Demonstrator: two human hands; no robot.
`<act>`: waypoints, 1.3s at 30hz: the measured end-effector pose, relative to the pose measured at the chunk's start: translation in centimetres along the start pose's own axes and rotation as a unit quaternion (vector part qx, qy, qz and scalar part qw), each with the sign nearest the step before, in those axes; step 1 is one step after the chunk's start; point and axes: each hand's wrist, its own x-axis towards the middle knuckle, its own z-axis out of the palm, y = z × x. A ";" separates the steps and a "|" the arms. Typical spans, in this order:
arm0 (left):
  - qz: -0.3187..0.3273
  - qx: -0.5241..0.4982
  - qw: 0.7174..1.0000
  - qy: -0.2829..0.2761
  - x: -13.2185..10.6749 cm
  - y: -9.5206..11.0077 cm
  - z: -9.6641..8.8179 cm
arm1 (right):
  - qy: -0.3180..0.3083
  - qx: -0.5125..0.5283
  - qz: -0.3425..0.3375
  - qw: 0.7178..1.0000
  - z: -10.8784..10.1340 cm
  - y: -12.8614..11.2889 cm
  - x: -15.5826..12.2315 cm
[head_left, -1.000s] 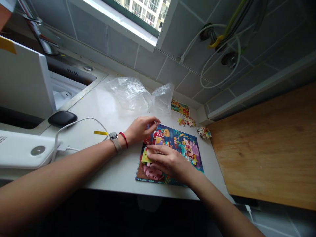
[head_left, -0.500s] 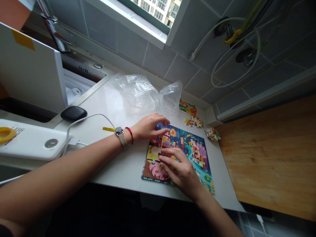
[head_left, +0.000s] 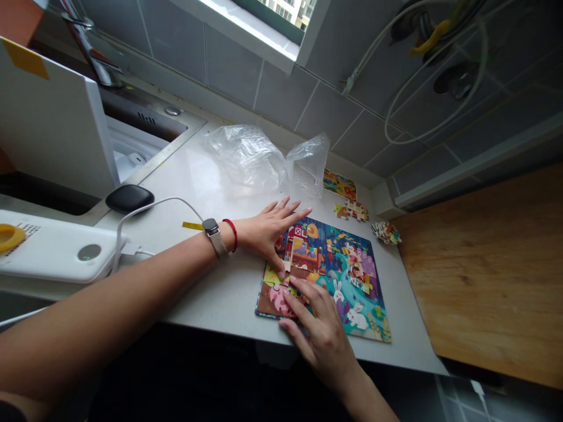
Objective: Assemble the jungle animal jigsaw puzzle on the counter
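The left hand [head_left: 270,231] is splayed open, nothing grasped, fingertips laid at the 10 o'clock edge of the jigsaw puzzle [head_left: 328,281] on the white counter [head_left: 185,176]; the right hand [head_left: 319,334] is pressed unclenched at 7 o'clock; loose puzzle pieces [head_left: 356,211] are seen at 1 o'clock.

White countertop [head_left: 189,181] with jigsaw puzzle [head_left: 338,281]

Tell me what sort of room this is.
Probably a home kitchen or utility corner: there's a stainless steel sink with a faucet, grey wall tiles, and white water hoses at wall fittings.
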 end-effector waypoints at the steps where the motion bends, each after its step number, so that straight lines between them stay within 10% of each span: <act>1: 0.000 -0.003 1.000 -0.007 0.0 0.0 -0.1 | -0.003 -0.002 -0.008 1.000 0.1 0.1 0.0; 39: -0.037 0.001 0.999 0.002 -0.2 -0.6 -1.0 | 0.002 0.042 0.008 0.999 0.3 0.0 0.2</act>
